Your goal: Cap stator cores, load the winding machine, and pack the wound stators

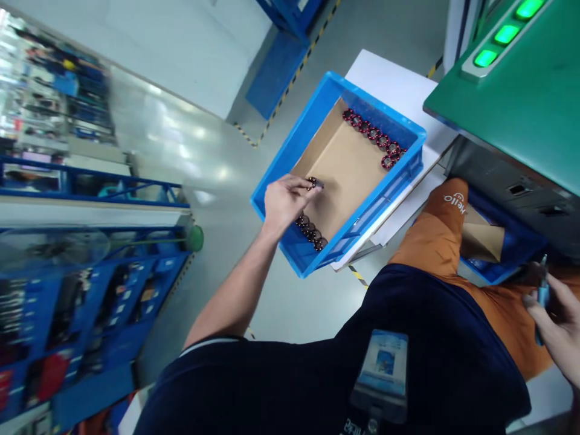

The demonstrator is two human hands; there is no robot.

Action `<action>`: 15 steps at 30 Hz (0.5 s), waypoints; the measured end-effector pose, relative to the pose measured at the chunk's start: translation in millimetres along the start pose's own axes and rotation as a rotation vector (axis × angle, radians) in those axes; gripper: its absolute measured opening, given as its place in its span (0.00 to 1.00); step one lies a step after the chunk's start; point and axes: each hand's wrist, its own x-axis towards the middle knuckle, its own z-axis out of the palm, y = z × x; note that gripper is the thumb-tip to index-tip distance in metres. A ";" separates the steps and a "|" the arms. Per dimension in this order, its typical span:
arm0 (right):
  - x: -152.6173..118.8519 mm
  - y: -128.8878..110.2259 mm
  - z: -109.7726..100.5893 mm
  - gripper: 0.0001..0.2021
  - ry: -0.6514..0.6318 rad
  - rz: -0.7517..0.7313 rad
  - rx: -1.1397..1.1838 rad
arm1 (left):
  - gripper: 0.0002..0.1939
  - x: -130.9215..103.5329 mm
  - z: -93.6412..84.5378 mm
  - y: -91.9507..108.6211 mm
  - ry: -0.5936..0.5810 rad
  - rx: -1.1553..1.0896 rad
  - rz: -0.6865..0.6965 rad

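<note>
In my left hand, a small ring-shaped coil with dark, coppery windings is pinched between thumb and fingertips. That hand is over a blue plastic crate with a brown cardboard sheet in the bottom. A row of similar coils lines the crate's far end, and another row sits at the near end, partly behind my hand. At the right edge, my right hand is closed around a slim light-blue tool with a pointed metal tip; its exact kind is unclear.
The crate stands on a white surface. A green machine top with lit green buttons juts in at upper right. Beside my orange-clad leg is another blue crate with cardboard. Blue shelving stands at left.
</note>
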 end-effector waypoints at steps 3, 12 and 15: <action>4.4 -7.5 3.9 0.28 -0.021 -0.066 -0.024 | 0.14 12.9 13.5 -42.3 -0.112 0.258 -0.133; 14.4 15.5 3.0 0.33 -0.029 -0.142 -0.116 | 0.33 12.0 32.3 -68.7 -0.261 0.544 -0.304; 12.0 11.5 10.8 0.29 -0.026 -0.158 -0.044 | 0.30 6.5 20.5 -52.2 -0.272 0.559 -0.267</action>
